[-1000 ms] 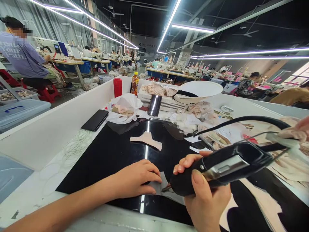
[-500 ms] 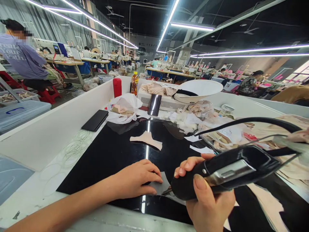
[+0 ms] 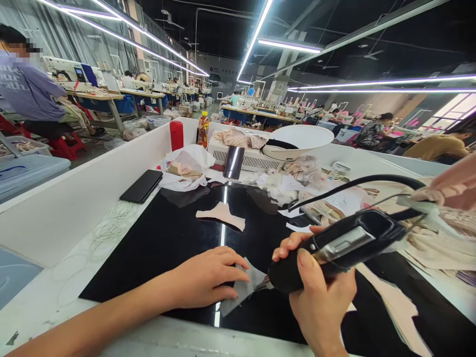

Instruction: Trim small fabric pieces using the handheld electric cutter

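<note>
My right hand [image 3: 320, 292] is wrapped around a black corded hand tool [image 3: 345, 250] with a silvery panel on its side. Its small metal tip [image 3: 265, 283] points left and meets the edge of a thin translucent sheet piece [image 3: 243, 285]; the exact contact is hard to make out. My left hand [image 3: 211, 277] lies over that piece with its fingers spread, the fingertips resting on it. Both are over a glossy black board [image 3: 148, 258]. Beyond my left hand, a cream shaped cut piece [image 3: 222, 214] lies on the board.
A black phone [image 3: 141, 186] and pale elastic loops [image 3: 111, 228] lie left. A plastic bag [image 3: 186, 168], dark cylinder [image 3: 234, 162], red container [image 3: 176, 136] and drink bottle [image 3: 203, 130] stand behind. Cream pieces [image 3: 394, 307] lie right, under the tool's cord [image 3: 357, 186]. Several people work farther off.
The translucent piece has turned and now shows more beside my left hand. The tool has swung slightly, its rear end moving left. The whole view has shifted a little.
</note>
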`<action>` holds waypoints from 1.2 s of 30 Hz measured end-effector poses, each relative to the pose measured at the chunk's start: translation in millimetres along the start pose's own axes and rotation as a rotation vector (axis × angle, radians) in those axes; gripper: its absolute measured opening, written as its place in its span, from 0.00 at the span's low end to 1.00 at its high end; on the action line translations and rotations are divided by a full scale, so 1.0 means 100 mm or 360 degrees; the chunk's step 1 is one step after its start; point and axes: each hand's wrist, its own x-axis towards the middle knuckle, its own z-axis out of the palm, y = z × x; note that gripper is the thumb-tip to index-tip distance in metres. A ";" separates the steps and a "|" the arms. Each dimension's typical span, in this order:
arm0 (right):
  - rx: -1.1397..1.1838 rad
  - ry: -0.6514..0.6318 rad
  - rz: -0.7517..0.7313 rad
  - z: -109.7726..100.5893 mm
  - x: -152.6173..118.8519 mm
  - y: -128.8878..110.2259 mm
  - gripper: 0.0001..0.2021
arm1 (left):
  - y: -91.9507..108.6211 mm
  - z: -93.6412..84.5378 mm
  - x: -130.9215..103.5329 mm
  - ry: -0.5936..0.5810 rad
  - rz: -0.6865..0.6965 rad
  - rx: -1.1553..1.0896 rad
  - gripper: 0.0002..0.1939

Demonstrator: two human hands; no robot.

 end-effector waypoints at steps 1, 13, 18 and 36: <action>-0.0013 0.0024 0.0005 -0.01 0.02 0.00 0.16 | 0.00 0.00 0.00 -0.0028 0.0043 -0.0022 0.19; 0.0120 -0.0100 0.0004 0.06 -0.13 -0.03 0.14 | -0.01 -0.04 0.00 -0.0156 0.0088 -0.0140 0.22; 0.0076 -0.0100 0.0004 0.07 -0.12 -0.04 0.14 | -0.04 -0.04 -0.01 -0.0151 0.0108 -0.0176 0.26; 0.0194 -0.0165 0.0056 0.12 -0.23 -0.04 0.15 | -0.06 -0.03 0.00 -0.0190 0.0123 -0.0143 0.31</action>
